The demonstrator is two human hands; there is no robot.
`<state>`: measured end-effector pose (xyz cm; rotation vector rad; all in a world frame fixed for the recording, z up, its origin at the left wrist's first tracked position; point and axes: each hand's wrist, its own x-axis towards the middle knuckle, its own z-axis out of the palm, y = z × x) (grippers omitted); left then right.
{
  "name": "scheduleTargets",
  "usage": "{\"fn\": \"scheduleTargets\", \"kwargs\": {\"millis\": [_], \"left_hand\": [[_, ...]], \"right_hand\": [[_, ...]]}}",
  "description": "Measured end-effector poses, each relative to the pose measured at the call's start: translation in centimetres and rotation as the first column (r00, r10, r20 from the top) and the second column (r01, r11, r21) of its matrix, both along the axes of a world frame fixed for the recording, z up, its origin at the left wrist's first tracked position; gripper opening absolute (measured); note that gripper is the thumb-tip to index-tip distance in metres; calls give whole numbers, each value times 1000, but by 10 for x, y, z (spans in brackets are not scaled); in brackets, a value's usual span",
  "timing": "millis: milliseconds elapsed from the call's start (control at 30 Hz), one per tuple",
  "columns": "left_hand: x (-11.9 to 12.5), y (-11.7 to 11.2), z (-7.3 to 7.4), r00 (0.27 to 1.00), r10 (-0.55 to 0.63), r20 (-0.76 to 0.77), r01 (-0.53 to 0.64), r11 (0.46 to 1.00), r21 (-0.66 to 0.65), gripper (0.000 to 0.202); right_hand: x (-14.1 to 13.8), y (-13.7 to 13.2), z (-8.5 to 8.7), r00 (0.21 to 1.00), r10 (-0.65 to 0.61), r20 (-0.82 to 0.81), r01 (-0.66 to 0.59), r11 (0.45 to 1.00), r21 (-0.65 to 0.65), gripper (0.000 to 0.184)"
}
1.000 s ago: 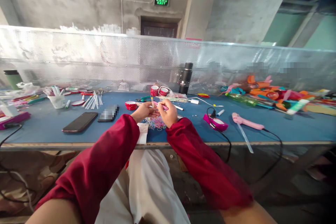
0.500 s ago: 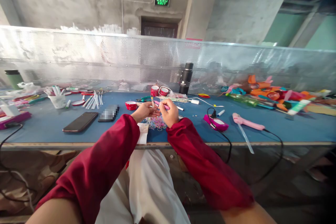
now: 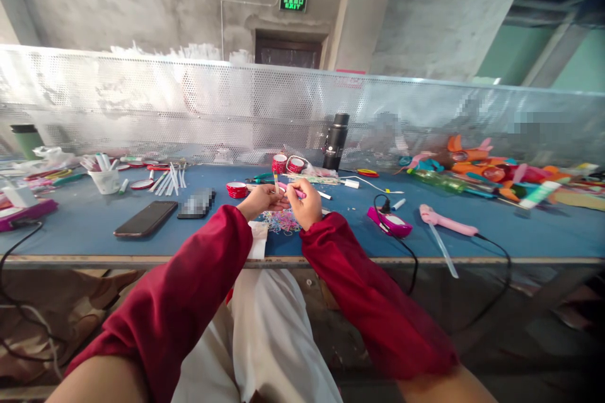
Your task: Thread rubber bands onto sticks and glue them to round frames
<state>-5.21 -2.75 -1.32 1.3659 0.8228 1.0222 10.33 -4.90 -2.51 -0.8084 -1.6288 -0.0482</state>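
Observation:
My left hand (image 3: 263,199) is closed at the fingertips on a small pale stick (image 3: 276,184) with a yellowish band, held nearly upright. Close beside it, my right hand (image 3: 305,203) is pinched, its fingertips almost meeting those of the left. What the right fingers hold is too small to make out. A pink slender thing (image 3: 297,192) shows at the right fingers; whether it is held or lies behind them I cannot tell. Beneath both hands is a pile of small multicoloured bands (image 3: 282,222), beside a white paper piece (image 3: 258,240) at the table edge.
On the blue table (image 3: 331,242) lie two phones, one a dark phone (image 3: 145,219), a red roll (image 3: 237,189), a purple device (image 3: 390,223) and a pink corded tool (image 3: 447,220). A black bottle (image 3: 335,141) stands before the perforated metal screen (image 3: 283,101). A white cup (image 3: 104,181) holds pens.
The view has shifted very slightly. Both hands keep nearly the same place and pose, with the pale stick still in the left fingers.

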Motion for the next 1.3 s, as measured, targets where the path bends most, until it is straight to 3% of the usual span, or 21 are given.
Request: {"fn": "scheduleTargets", "kwargs": {"millis": [367, 833, 1100, 1300], "left_hand": [[1, -3, 2, 999, 31, -21, -31, 1000, -4, 5], [-1, 6, -4, 999, 9, 32, -9, 1000, -6, 16], [0, 6, -5, 999, 37, 13, -37, 999, -13, 12], [-1, 8, -7, 1000, -20, 16, 20, 1000, 12, 15]], "right_hand": [[-1, -1, 1, 1000, -3, 7, 3, 1000, 7, 18], [0, 1, 0, 999, -31, -44, 30, 999, -18, 18], [1, 2, 0, 1000, -20, -11, 19, 999, -32, 18], [0, 4, -1, 999, 7, 39, -7, 1000, -12, 19]]}}
